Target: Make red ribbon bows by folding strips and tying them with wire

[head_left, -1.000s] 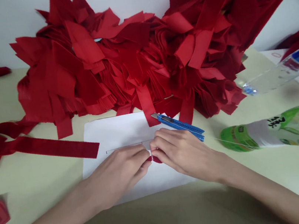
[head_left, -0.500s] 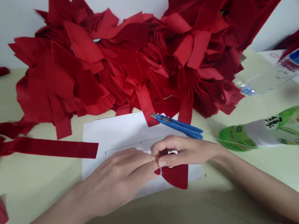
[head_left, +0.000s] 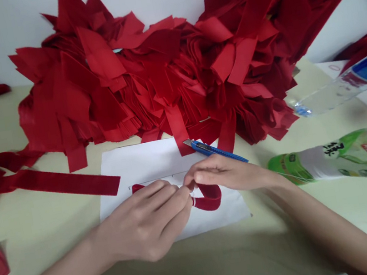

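Note:
My left hand (head_left: 150,218) and my right hand (head_left: 223,174) meet over a white sheet of paper (head_left: 146,163). Both pinch the middle of a small red ribbon bow (head_left: 209,197), where a thin white tie shows. One loop of the bow curves out below my right fingers; the other peeks out above my left knuckles. A blue utility knife (head_left: 215,150) lies just beyond my right hand, its blade end pointing to the upper left.
A big heap of cut red ribbon pieces (head_left: 173,65) fills the back of the table. A long red ribbon strip (head_left: 62,183) runs in from the left. A green-labelled bottle (head_left: 345,157) and a clear water bottle (head_left: 344,86) lie at the right.
My right hand turned and lifted its fingers. The red piece, first hidden between the hands, then hanging flat below them, now shows as a curved loop. My left hand stayed put.

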Motion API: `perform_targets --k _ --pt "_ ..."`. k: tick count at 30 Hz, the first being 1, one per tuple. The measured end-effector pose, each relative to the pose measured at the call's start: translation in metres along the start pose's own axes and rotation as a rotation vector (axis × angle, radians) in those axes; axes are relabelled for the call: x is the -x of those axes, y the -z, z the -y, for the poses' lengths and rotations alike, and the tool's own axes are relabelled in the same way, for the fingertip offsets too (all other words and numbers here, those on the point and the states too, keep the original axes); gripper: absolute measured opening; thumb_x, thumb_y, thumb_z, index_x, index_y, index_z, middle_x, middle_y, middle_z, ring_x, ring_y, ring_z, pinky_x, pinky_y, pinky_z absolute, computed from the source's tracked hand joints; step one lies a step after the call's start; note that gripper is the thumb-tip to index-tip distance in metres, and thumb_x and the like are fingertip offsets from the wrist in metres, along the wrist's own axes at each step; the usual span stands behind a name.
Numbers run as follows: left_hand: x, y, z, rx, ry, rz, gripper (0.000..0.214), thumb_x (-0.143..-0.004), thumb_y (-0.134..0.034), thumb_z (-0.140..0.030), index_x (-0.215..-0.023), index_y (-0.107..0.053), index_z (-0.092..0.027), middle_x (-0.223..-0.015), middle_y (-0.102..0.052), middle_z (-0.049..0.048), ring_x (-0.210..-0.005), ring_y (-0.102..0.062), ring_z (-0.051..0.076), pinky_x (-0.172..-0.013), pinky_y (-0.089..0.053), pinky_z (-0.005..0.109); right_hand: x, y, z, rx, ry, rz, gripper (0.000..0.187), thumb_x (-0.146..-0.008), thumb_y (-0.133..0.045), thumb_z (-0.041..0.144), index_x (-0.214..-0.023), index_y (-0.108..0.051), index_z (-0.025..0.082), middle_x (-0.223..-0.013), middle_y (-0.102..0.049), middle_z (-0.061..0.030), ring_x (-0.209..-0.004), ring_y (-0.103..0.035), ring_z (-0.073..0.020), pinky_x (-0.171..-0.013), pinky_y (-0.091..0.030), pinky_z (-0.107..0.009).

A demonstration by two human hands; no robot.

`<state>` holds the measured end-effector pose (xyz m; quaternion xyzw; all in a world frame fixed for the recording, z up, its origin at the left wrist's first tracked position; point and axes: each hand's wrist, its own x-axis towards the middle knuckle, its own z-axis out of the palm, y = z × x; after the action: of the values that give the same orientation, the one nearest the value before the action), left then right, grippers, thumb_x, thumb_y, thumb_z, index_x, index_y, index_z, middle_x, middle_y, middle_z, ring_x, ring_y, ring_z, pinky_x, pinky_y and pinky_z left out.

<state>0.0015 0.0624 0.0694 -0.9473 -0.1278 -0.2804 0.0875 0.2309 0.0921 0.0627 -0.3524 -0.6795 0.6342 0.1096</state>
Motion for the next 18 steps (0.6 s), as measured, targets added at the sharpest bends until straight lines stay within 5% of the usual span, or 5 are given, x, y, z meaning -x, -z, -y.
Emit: perform_targets --k 7,15,18 --pt "0.003 -0.003 -0.001 -0.05 -0.054 0.036 0.018 -0.085 -0.046 -0.005 -0.092 -0.062 -0.006 -0.087 -0.069 0.0121 -0.075 -0.065 0.021 -0.069 -0.053 0.036 0.0 -0.011 0.012 -0.009 -0.071 -0.025 0.03 -0.084 -0.056 0.041 -0.086 -0.067 0.013 -0.073 -0.06 -0.0003 -0.067 -0.05 -0.0097 -0.06 -0.04 -0.023" --pt "0.004 -0.007 -0.001 -0.064 -0.016 0.061 0.013 -0.084 -0.05 -0.006 -0.089 -0.062 -0.009 -0.086 -0.07 0.0087 -0.074 -0.064 0.019 -0.071 -0.054 0.034 0.002 -0.018 0.014 0.175 0.007 -0.32 0.022 -0.087 -0.054 0.031 -0.074 -0.061 0.015 -0.076 -0.06 -0.0005 -0.072 -0.053 -0.0113 -0.07 -0.042 -0.026" --pt "0.005 -0.008 -0.002 -0.129 -0.078 0.064 0.014 -0.083 -0.049 -0.007 -0.087 -0.063 -0.007 -0.085 -0.07 0.0099 -0.072 -0.064 0.02 -0.069 -0.053 0.034 0.001 -0.014 0.011 0.242 0.006 -0.31 0.025 -0.091 -0.047 0.033 -0.085 -0.063 0.015 -0.081 -0.062 -0.0016 -0.076 -0.055 -0.0118 -0.072 -0.043 -0.026"
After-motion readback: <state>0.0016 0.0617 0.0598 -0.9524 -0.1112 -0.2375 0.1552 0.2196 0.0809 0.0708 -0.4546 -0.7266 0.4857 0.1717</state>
